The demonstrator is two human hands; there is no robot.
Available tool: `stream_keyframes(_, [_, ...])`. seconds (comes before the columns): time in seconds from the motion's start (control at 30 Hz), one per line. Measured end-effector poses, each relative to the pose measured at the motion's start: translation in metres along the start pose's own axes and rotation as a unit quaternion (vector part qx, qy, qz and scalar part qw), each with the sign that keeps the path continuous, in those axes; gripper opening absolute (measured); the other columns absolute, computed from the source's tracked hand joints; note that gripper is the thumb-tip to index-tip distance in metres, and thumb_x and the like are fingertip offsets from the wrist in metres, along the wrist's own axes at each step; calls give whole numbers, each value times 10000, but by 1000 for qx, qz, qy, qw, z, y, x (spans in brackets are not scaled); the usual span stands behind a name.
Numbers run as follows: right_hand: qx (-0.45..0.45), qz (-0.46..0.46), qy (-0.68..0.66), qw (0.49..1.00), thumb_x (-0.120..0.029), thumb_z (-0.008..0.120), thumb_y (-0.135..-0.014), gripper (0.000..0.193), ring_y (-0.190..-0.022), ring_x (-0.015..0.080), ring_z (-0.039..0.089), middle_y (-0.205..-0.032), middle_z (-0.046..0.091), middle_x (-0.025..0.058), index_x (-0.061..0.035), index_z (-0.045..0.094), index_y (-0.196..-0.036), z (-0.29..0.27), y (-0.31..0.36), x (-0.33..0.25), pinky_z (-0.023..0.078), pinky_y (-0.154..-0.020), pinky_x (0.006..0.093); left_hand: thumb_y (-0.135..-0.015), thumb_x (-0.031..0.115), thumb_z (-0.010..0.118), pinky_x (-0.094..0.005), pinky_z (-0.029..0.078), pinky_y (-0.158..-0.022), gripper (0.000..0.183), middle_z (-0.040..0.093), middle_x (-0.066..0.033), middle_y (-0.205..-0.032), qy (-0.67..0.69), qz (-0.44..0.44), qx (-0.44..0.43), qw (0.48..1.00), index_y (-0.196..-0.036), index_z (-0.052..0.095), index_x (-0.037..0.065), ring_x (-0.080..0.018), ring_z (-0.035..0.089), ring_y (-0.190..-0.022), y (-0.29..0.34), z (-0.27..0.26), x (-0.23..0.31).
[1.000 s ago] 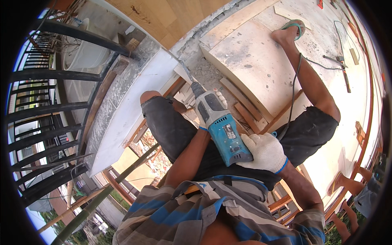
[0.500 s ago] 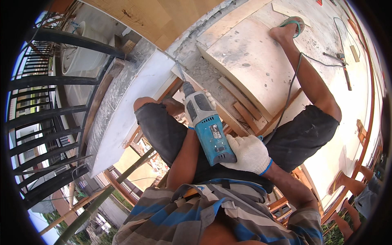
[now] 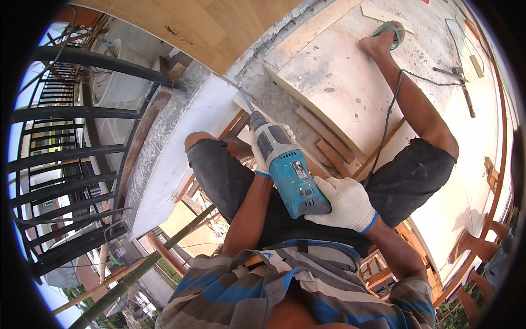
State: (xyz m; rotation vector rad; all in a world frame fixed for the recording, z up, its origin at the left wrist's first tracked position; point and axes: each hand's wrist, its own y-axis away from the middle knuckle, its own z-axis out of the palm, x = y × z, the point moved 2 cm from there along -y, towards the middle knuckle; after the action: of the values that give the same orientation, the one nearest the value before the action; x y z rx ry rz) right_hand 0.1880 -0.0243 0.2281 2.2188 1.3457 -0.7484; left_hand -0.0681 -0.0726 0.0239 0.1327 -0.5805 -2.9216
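Observation:
A blue and grey rotary hammer drill (image 3: 296,181) lies slantwise across my lap, pointing away and to the left. Its long bit (image 3: 245,98) reaches to the rough concrete edge (image 3: 244,71); whether the tip touches cannot be told. My left hand (image 3: 259,154), in a white knit glove, wraps the front of the drill from below, its fingertips showing on the far side. Gloved likewise, my right hand (image 3: 346,204) closes round the rear handle, which is mostly hidden. A dark cord (image 3: 383,127) runs from near that hand over the pale boards.
Black railings (image 3: 71,115) stand at left beside a white slab (image 3: 183,148). A wood-faced panel (image 3: 211,27) lies ahead. Loose wood strips (image 3: 329,134) lie by an opening below my legs. At right are a hammer (image 3: 464,90) and another person's legs (image 3: 474,247).
The drill's rear and my right hand have shifted right and slightly away in the picture. Both hands keep their grip. The view has shifted slightly too.

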Motion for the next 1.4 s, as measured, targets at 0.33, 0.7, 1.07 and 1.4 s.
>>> stream_keyframes(0.33, [27, 10, -63, 998, -555, 976, -775, 857, -863, 380, 807, -969, 782, 182, -2, 748, -1389, -39, 7, 2, 635, -778, 455, -981, 927, 569, -600, 658, -982, 1047, 698, -270, -1299, -106, 8, -3, 994, -1429, 624, -18, -432, 720, -1184, 2, 56, -20])
stream_keyframes(0.7, [-54, -28, 62, 996, -579, 946, -792, 873, -840, 385, 785, -960, 766, 185, 8, 722, -1397, -50, -5, 2, 620, -769, 475, -1041, 703, 646, -571, 571, -1153, 827, 679, -218, -1370, 62, -23, -113, 991, -1504, 601, 19, -398, 671, -1274, -15, 19, -40])
stream_keyframes(1.07, [-126, -67, 125, 982, -602, 908, -822, 904, -901, 391, 777, -1031, 762, 200, 57, 697, -1405, -53, -17, 30, 624, -817, 498, -1155, 591, 509, -616, 603, -1137, 667, 716, -221, -1393, 69, -50, 45, 995, -1530, 636, 55, -413, 702, -1301, -20, -20, -50])
stream_keyframes(1.4, [-190, -74, 182, 962, -566, 937, -779, 892, -1002, 375, 772, -1135, 754, 204, 40, 705, -1391, -70, -6, 33, 611, -848, 481, -1118, 834, 315, -655, 615, -1079, 912, 744, -259, -1361, -62, -79, 222, 970, -1505, 656, 82, -458, 737, -1234, -16, -10, -71])
